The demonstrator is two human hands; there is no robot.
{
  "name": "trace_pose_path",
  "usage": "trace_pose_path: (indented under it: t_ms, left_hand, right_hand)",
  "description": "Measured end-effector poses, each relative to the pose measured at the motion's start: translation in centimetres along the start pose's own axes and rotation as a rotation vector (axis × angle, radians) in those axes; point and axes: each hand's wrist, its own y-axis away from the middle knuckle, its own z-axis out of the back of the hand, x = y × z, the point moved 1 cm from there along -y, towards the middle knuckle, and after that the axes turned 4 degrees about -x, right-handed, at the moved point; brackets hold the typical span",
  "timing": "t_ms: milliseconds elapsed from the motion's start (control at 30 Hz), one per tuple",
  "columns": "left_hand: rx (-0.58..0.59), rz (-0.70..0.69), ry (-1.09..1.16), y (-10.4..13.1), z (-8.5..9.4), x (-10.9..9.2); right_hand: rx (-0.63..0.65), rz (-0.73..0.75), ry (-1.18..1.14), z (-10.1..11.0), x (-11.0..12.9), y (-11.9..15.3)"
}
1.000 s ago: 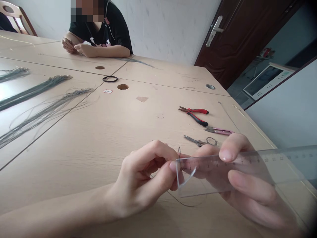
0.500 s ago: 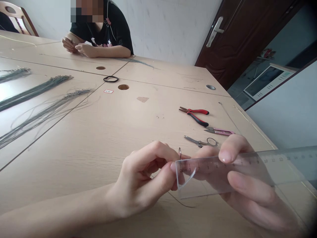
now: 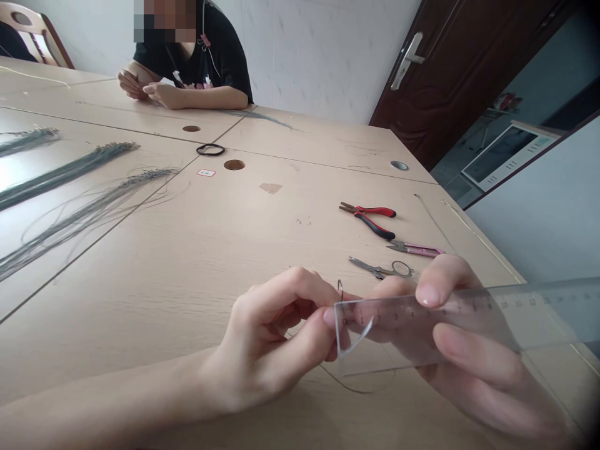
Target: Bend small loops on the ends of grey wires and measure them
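My left hand [image 3: 276, 337] pinches a thin dark cord [image 3: 340, 291], whose small loop stands up above the fingertips. A loose end of cord hangs below and curves over the table. My right hand [image 3: 473, 350] grips a clear plastic ruler [image 3: 389, 356] between thumb and fingers. The ruler's 0 cm end touches my left fingertips, just beside the loop. Parts of my right fingers show through the plastic.
Red-and-black pliers [image 3: 370, 219], pink snips [image 3: 417, 248] and small scissors [image 3: 379, 269] lie beyond my hands. Bundles of cords [image 3: 70, 175] lie at left. A black ring [image 3: 210, 149] and a tape roll [image 3: 399, 165] sit farther back. A person [image 3: 220, 56] sits across the table [image 3: 187, 262].
The ruler has shifted very slightly to the right in my right hand's grip. My left hand still holds the cord loop in the same place.
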Motion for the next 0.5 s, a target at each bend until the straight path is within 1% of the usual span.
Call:
trace_pose_path:
  t_ms: [100,267,500]
  left_hand:
    - [0.000,-0.002,-0.004,-0.04,0.00,-0.02]
    - [0.005,0.005,0.004,-0.09,0.03,0.05]
    - [0.003,-0.003,-0.006,0.05,0.06,0.07]
  right_hand:
    - [0.060,0.027,0.016,0.05,0.04,-0.03]
    - [0.062,0.015,0.005,0.12,-0.08,-0.03]
    - [0.109,0.039,-0.016,0.08,-0.23,0.01]
